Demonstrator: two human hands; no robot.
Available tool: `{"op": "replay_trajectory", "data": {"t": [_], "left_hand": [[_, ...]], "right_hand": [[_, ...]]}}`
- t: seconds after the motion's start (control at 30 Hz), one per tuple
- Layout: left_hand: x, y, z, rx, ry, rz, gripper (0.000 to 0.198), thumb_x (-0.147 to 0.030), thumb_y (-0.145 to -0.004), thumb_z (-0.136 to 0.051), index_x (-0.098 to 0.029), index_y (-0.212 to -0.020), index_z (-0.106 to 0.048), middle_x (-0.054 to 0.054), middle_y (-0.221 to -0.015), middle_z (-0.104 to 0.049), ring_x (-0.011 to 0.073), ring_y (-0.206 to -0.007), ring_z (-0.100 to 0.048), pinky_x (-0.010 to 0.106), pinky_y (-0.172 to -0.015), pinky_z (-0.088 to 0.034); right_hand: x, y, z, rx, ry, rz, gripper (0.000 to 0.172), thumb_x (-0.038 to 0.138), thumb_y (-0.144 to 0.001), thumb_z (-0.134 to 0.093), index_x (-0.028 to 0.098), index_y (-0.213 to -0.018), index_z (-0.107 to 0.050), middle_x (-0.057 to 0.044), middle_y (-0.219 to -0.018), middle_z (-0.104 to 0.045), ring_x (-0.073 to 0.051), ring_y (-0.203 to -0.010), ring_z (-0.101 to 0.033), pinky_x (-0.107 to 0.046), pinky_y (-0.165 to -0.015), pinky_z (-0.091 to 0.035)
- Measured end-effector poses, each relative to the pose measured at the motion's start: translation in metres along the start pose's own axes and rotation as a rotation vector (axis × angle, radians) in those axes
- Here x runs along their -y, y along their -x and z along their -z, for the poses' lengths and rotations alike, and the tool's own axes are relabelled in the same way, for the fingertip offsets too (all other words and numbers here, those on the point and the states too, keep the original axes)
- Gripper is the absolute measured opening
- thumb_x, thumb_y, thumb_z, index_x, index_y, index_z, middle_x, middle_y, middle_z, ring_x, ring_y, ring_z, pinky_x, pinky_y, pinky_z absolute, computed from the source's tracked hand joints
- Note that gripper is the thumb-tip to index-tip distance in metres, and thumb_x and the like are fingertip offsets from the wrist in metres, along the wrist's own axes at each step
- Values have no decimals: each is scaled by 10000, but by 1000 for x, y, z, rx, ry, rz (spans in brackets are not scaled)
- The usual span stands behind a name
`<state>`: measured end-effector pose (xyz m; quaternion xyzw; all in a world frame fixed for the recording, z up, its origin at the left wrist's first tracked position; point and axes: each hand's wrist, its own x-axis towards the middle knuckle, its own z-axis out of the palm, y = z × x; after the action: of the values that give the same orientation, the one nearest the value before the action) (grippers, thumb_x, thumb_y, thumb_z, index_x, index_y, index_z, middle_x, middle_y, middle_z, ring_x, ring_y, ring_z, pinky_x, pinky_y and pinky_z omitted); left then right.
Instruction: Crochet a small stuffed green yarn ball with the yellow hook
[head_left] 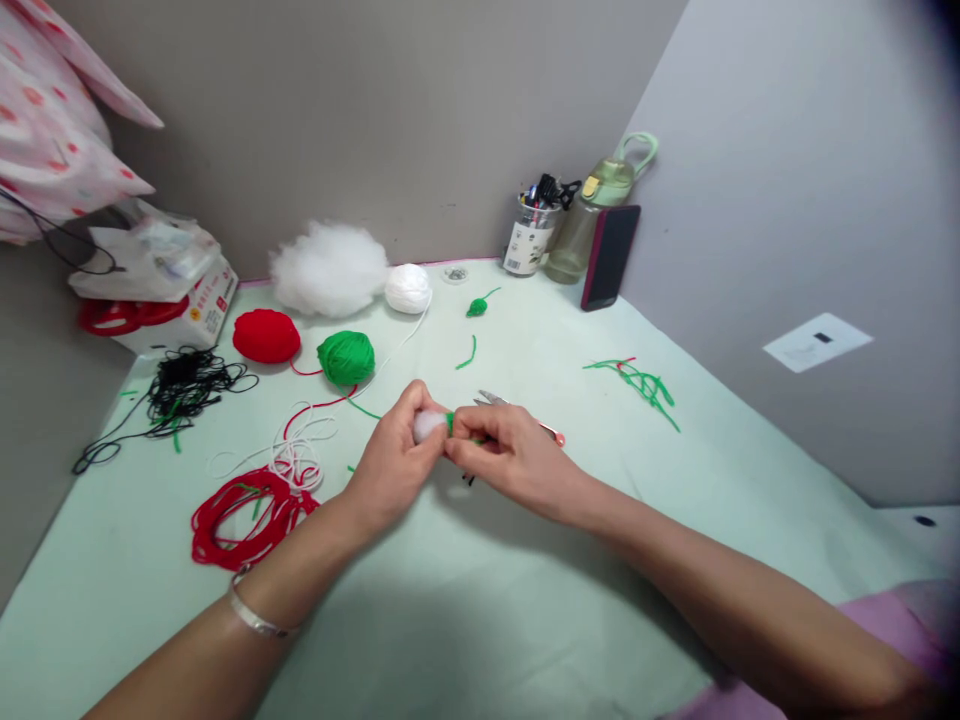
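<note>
My left hand (394, 445) is closed round a small tuft of white stuffing (430, 426). A bit of green yarn work (450, 424) shows at the tuft's right edge, mostly covered by my fingers. My right hand (514, 450) pinches at this green piece, thumb and forefinger together; what exactly sits between them is hidden. Partly behind my right hand lies a pair of scissors (491, 398) with orange on the handle. A green strand (364, 408) runs from the green yarn ball (346, 358) toward my left hand.
Red (266, 336) and white (408, 289) yarn balls and a heap of stuffing (330, 268) stand at the back left. Loose red yarn (217, 515) and tangled black yarn (187, 380) lie left. Green scraps (645, 385), a phone (611, 258), a bottle (571, 240) and a pen cup (527, 240) are right.
</note>
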<state>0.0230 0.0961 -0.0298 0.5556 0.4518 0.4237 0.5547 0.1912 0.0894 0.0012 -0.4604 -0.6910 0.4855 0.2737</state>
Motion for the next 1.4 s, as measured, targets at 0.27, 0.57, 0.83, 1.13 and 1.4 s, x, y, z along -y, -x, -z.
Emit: {"op": "replay_trajectory", "data": {"t": [0.27,0.57,0.83,1.13,1.4], "left_hand": [[3,-2,2,9,52,90,223,-282,-835,-643,-238,-757,-439,-77,-664,-571,159,-644,-619,285,-671,-456],[8,-3,5,-6,149,81,213,-251,-888,-590,-237,-734,-443,-72,-623,-602,140,-553,-594,283,-625,-460],[9,2,1,28,113,19,213,-299,-961,-570,-222,-790,-469,-20,-924,-672,127,-655,-645,318,-730,-493],[3,0,6,163,55,-16,201,-396,-981,-600,-229,-931,-499,0,-951,-677,188,-908,-685,345,-868,-537],[11,-1,2,22,-204,-51,142,-236,-869,-619,-236,-831,-482,-21,-839,-622,179,-757,-568,323,-729,-424]], "right_hand": [[-8,-3,10,-175,198,289,219,238,-938,-658,193,-728,-698,-48,-917,-640,-184,-914,-588,-321,-823,-430],[-11,-5,15,-109,-108,154,170,266,-907,-678,217,-1023,-564,-24,-1016,-661,-84,-584,-506,-241,-541,-392],[-19,-6,10,-86,382,93,212,272,-963,-618,195,-767,-598,40,-674,-554,-105,-609,-422,-248,-601,-299],[-10,-4,18,-75,126,-8,230,288,-934,-589,173,-742,-641,32,-658,-588,-106,-597,-410,-256,-566,-298],[4,5,3,-7,236,13,265,156,-971,-520,175,-711,-569,48,-621,-517,-99,-602,-450,-262,-619,-291]]}}
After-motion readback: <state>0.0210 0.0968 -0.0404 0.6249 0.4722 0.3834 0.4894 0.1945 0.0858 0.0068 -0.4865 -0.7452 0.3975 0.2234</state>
